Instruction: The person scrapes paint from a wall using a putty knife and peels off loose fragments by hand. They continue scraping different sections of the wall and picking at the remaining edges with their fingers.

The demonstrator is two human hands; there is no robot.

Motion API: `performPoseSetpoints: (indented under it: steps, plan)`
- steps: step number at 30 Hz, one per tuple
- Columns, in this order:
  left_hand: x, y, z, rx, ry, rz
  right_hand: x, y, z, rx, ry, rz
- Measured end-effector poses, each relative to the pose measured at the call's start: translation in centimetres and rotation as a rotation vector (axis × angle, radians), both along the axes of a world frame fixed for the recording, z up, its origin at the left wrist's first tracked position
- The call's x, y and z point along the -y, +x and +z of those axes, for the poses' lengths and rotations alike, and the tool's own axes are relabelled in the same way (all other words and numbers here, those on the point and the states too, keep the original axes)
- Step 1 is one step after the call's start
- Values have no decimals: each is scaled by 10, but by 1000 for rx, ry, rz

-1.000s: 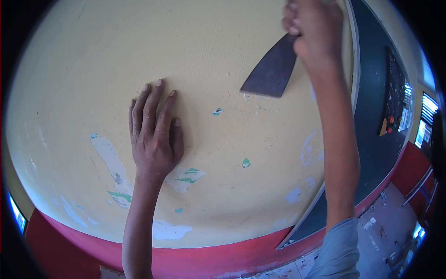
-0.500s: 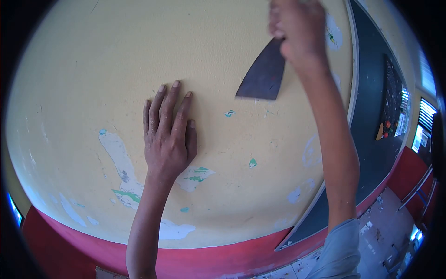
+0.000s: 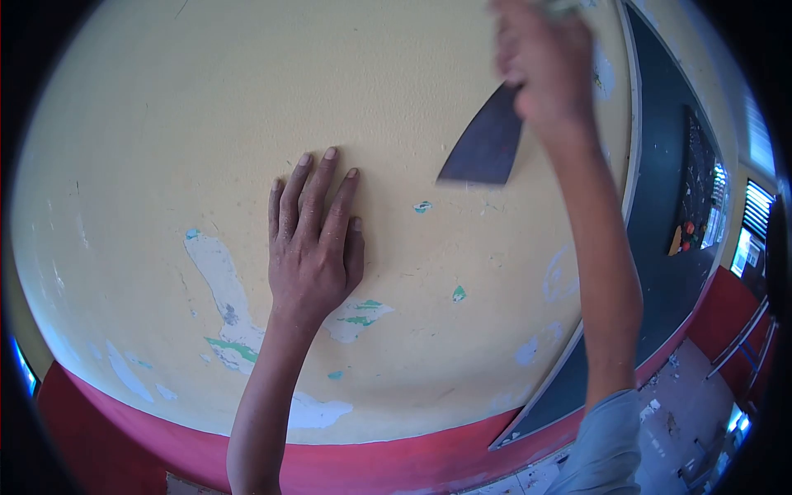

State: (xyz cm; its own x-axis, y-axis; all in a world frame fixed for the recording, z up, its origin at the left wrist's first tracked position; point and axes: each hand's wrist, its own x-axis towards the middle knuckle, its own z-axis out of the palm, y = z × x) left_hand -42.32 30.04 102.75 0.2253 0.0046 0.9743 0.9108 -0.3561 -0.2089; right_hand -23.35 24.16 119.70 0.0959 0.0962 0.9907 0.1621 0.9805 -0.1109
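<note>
My right hand [image 3: 549, 74] grips a paint scraper [image 3: 487, 144] by its handle, high at the right. Its wide dark blade points down, with the straight edge at or close to the cream wall [image 3: 396, 91]; contact is hard to tell. My left hand [image 3: 313, 235] lies flat on the wall with fingers pointing up, holding nothing. Below the blade is a small chipped spot [image 3: 422, 207] with green showing. Bare patches surround my left hand: a long pale one [image 3: 216, 276] to its left and a pale and green one [image 3: 359, 319] beside the wrist.
A dark green board [image 3: 664, 206] with a light frame stands along the wall's right side. A red band [image 3: 371, 466] runs along the wall's bottom. At the lower right, the tiled floor [image 3: 668, 421] has scattered debris, with metal-legged furniture [image 3: 742, 338] near a window.
The view has shifted slightly, so wall and hands appear a little further right and lower. My right hand still holds the scraper; the left stays flat on the wall.
</note>
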Motion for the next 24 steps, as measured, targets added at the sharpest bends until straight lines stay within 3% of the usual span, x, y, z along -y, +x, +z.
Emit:
performPoseSetpoints:
  steps: [2, 4, 5, 6, 8, 11, 14, 16, 21, 24]
  plan:
    - [0, 1, 1, -4, 4, -8, -4, -6, -10, 25, -74, -15]
    - [2, 0, 1, 2, 0, -15, 18, 2, 6, -158, -36, -42]
    - [1, 0, 2, 1, 6, -14, 9, 33, 19, -99, 48, 58]
    - [1, -1, 2, 0, 7, -15, 25, 25, 23, -219, 133, 65]
    - [1, 0, 0, -1, 10, -16, 14, 21, 28, -264, 39, 39]
    - [1, 0, 0, -1, 15, -27, -9, 9, 12, -92, -131, 87]
    - [5, -1, 2, 13, 7, -51, 6, 32, 22, -156, 154, 60]
    - [3, 2, 0, 46, -12, -92, 2, 30, 19, -185, 116, 77]
    - [3, 7, -27, 95, -84, 58, 22, 14, 19, -180, 33, 11]
    - [4, 14, -53, 91, -121, 89, 19, 35, 43, -205, 124, 137]
